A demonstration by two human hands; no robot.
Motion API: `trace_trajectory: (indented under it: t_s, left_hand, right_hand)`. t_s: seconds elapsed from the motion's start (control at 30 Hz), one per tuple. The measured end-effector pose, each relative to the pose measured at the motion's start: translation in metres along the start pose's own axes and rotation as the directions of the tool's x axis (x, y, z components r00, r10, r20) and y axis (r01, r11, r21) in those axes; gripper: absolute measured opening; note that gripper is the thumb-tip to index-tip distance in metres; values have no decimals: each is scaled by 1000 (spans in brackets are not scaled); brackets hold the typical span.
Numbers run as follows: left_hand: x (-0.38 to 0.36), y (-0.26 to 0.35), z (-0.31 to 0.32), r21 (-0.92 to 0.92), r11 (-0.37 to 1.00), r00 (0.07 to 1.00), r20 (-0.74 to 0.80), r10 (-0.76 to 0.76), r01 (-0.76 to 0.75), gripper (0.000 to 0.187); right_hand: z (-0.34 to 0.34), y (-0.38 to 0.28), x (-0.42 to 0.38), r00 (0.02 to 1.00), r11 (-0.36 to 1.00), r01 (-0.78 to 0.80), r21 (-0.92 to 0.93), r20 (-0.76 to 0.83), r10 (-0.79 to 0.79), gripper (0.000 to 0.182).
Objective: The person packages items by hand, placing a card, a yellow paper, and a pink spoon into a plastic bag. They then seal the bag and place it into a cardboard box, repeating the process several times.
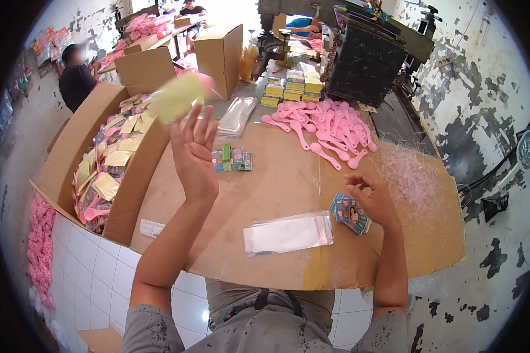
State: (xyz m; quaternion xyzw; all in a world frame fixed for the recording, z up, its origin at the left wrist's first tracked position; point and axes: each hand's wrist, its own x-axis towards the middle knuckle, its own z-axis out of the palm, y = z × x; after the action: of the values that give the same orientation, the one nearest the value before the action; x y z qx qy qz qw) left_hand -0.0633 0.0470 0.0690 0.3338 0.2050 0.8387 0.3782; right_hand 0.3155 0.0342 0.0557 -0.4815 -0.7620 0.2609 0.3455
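Observation:
My left hand [195, 156] is raised over the left part of the table, fingers spread. Just beyond its fingertips a blurred packet [181, 97], yellow with some pink, hangs in the air near the large carton; no firm grip on it shows. My right hand [368, 199] is over a stack of blue picture cards [351, 213], fingers curled and apart, holding nothing visible. Clear plastic bags [288, 234] lie in a pile between my arms. Beyond them are a heap of pink spoons [335, 126] and a smaller group of cards [232, 159].
A large carton [136, 170] of packed items stands at the left. Clear packets [238, 116] and yellow-topped card stacks [292, 87] lie at the back, beside a black machine box [366, 59]. Plastic shreds [411, 179] lie right. A person [76, 79] is at the far left; others are behind.

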Motion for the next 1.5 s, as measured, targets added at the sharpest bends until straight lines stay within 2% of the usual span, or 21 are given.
trace_trajectory:
  t_s: [0.07,0.1,0.13,0.17,0.23,0.33,0.43,0.63,0.73,0.83,0.93,1.03,1.13,1.23,1.33,1.43,1.5]
  left_hand:
    - [-4,-8,10,-15,999,995,-91,51,-52,61]
    - [-10,-25,-3,45,999,1000,-21,-10,11,57]
    - [-22,-40,-16,296,953,982,144,-119,73,55]
    - [-35,-47,-21,533,842,927,269,-263,84,54]
    - [-58,-41,-4,752,649,750,495,-438,-117,49]
    - [-85,-53,-6,702,511,572,707,-416,-495,43]
    - [-94,-55,-7,643,464,494,766,-412,-610,33]
    - [-89,-58,-8,716,534,464,698,-546,-448,15]
    - [-92,-53,-1,792,553,562,589,-580,-259,11]
    - [-91,-54,-4,769,562,553,624,-553,-306,12]
    - [-89,-50,-3,774,583,540,609,-581,-247,11]
    - [-88,-48,-2,849,520,565,477,-674,-95,7]
    - [-89,-51,-3,729,676,646,569,-509,-109,4]
    - [-90,-67,-16,577,707,580,434,-689,409,9]
    - [-86,-59,-11,574,639,459,446,-768,512,18]
    - [-89,-62,-10,530,632,441,453,-774,565,27]
    - [-90,-61,-7,564,643,460,450,-765,518,30]
  right_hand:
    - [-12,6,-1,998,991,-51,-126,39,57,32]
    - [-17,9,-3,992,976,-75,-206,85,94,33]
    - [-22,11,-5,983,954,-94,-285,128,135,34]
    - [-26,11,-7,974,951,-85,-296,177,143,35]
    - [-32,9,-11,947,946,-70,-316,277,163,38]
    - [-34,14,-12,932,961,-84,-265,321,170,40]
    - [-31,17,-10,917,948,-258,-185,263,301,39]
    - [-31,17,-10,981,972,-134,-196,111,157,25]
    - [-22,5,-11,985,987,-159,28,79,156,24]
    - [2,-10,-11,992,966,-116,230,70,102,24]
    - [16,-23,-12,984,997,57,-43,170,-49,21]
    - [31,-6,-10,947,915,296,-274,212,-243,20]
    - [35,-10,-10,949,911,293,-291,205,-240,18]
    - [34,-12,-9,939,912,326,-248,195,-283,22]
    - [30,-20,-10,974,986,148,-72,182,-133,27]
    - [34,-7,-10,991,993,116,30,61,-118,28]
    - [37,-14,-10,996,986,76,146,-53,-69,26]
